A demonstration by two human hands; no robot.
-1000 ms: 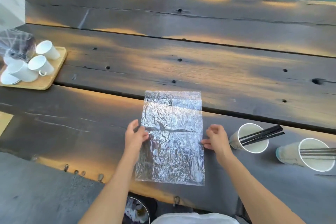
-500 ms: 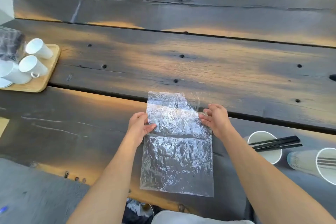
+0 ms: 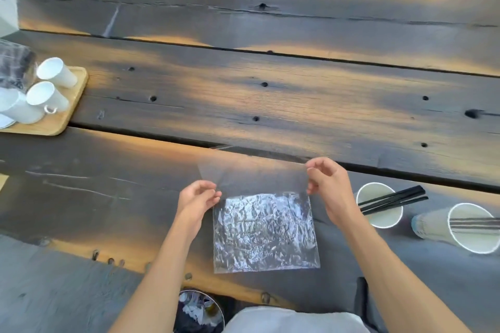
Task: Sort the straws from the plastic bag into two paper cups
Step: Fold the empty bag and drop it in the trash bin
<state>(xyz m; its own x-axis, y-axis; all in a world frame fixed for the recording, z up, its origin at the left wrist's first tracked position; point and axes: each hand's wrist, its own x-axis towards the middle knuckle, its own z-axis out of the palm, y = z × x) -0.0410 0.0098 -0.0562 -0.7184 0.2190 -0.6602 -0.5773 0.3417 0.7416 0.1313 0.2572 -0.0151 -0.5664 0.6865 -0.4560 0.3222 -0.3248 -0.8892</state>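
A clear, crinkled plastic bag [image 3: 263,232] lies on the dark wooden table in front of me, with no straws visible inside. Its far half is lifted off the table. My left hand [image 3: 197,199] pinches the bag's left edge and my right hand [image 3: 328,184] pinches its right edge. To the right stand two paper cups. The nearer paper cup [image 3: 378,209] holds black straws [image 3: 392,199] that stick out to the right. The far-right paper cup [image 3: 470,228] leans in this wide view and holds dark straws [image 3: 476,223].
A wooden tray [image 3: 67,108] at the left carries several white cups [image 3: 47,97] and a clear bag of dark items [image 3: 15,67]. A white box [image 3: 6,8] stands at the far left. The table's near edge runs below the bag, with a round container [image 3: 201,311] beneath.
Both hands moved up the bag's sides and lifted its far half off the table, folding it toward me. The bag previously lay flat.
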